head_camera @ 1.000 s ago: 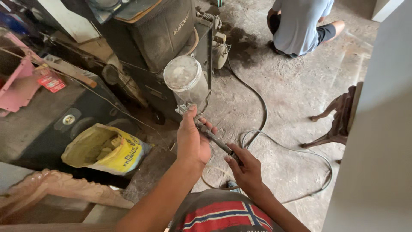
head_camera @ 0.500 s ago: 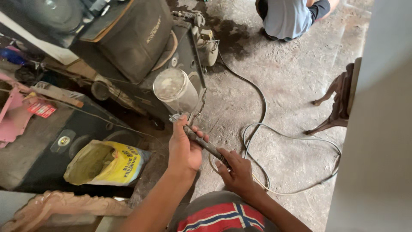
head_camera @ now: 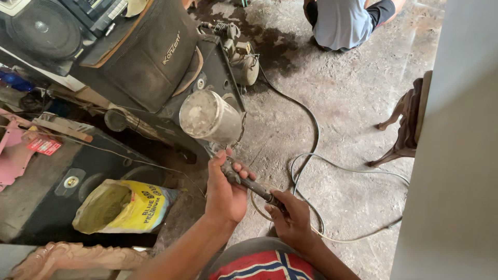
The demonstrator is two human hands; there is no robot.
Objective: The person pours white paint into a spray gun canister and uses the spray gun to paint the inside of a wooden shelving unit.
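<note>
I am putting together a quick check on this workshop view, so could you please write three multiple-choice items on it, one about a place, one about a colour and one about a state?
1. Where does the yellow sack lie?
A. On the wooden stool
B. On the floor, left of the left hand
C. Beside the person in grey

2. What colour is the hose running across the floor?
A. Dark, near black
B. Bright red
C. White

3. How is the spray gun held?
A. Left hand only
B. It lies on the floor
C. Both hands grip it

Answers: 1 B, the sack sits left of the left hand. 2 A, the hose shows dark against the grey concrete floor. 3 C, the left hand wraps the end under the cup and the right hand grips the other end.
</note>
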